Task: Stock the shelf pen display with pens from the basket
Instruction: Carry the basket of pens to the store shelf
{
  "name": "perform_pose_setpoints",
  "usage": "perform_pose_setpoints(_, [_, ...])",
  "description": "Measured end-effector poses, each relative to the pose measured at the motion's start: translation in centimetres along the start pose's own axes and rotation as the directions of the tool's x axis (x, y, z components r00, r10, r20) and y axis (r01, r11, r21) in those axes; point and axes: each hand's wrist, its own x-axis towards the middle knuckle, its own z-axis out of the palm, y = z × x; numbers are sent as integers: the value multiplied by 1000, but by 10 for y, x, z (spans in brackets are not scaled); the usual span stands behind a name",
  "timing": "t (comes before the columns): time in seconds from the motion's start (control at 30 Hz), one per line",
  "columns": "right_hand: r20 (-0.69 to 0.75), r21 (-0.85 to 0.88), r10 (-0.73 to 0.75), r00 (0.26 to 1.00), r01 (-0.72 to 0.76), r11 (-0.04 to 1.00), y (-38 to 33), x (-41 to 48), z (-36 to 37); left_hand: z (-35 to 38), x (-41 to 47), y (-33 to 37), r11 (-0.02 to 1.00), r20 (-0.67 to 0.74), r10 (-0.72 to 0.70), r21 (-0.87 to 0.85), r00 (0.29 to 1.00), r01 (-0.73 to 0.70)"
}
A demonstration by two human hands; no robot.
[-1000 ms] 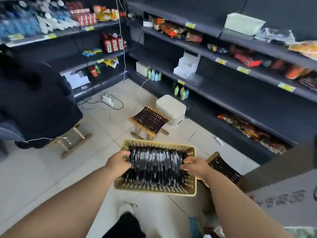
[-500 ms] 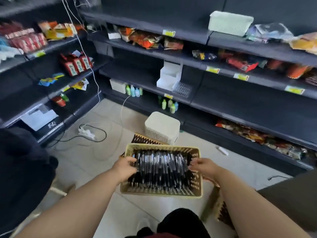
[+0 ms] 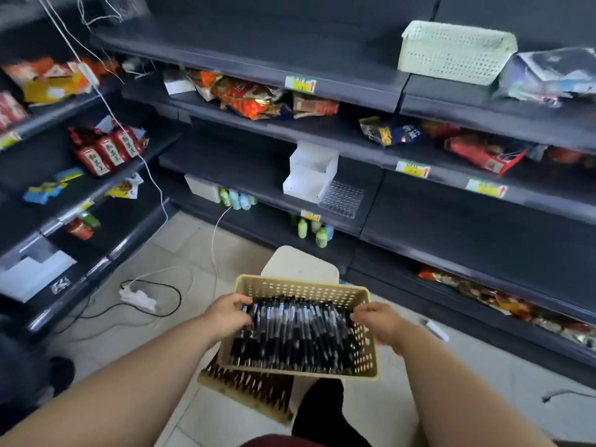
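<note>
I hold a tan perforated basket (image 3: 303,287) at waist height, filled with several black pens (image 3: 296,333) lying side by side. My left hand (image 3: 227,314) grips the basket's left rim and my right hand (image 3: 379,321) grips its right rim. A white tiered pen display (image 3: 311,172) stands on the dark middle shelf ahead, with a clear holed tray (image 3: 342,198) beside it; both look bare of pens.
A white box-shaped unit (image 3: 300,264) stands on the floor just beyond the basket. A woven folding stool (image 3: 248,385) sits under it by my leg. A power strip with cables (image 3: 138,296) lies on the floor at left. Snack bags and small bottles fill the shelves.
I have turned right and stepped toward the shelves, carrying the basket. The pen display is now nearer and more centred, and the seated person at left has dropped out of view.
</note>
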Motion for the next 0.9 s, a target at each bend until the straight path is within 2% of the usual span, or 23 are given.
perform_pose_setpoints(0.1, [54, 3, -15, 998, 14, 1000, -45, 52, -40, -12, 49, 58, 999, -50, -34, -18, 998, 33])
perform_pose_setpoints(0.27, [53, 86, -72, 996, 67, 994, -116, 121, -106, -32, 111, 156, 999, -133, 19, -44, 991, -25])
perform_pose_setpoints(0.5, [80, 156, -71, 994, 58, 986, -148, 179, -140, -35, 172, 213, 998, -141, -32, -62, 989, 24])
perform_pose_setpoints(0.73, [57, 194, 21, 998, -31, 981, -122, 221, -131, -30, 251, 227, 993, 22, -94, 69, 995, 92])
perform_pose_setpoints(0.9, [-19, 322, 95, 995, -84, 943, -102, 263, -98, -21, 341, 235, 965, 185, -42, 263, 982, -8])
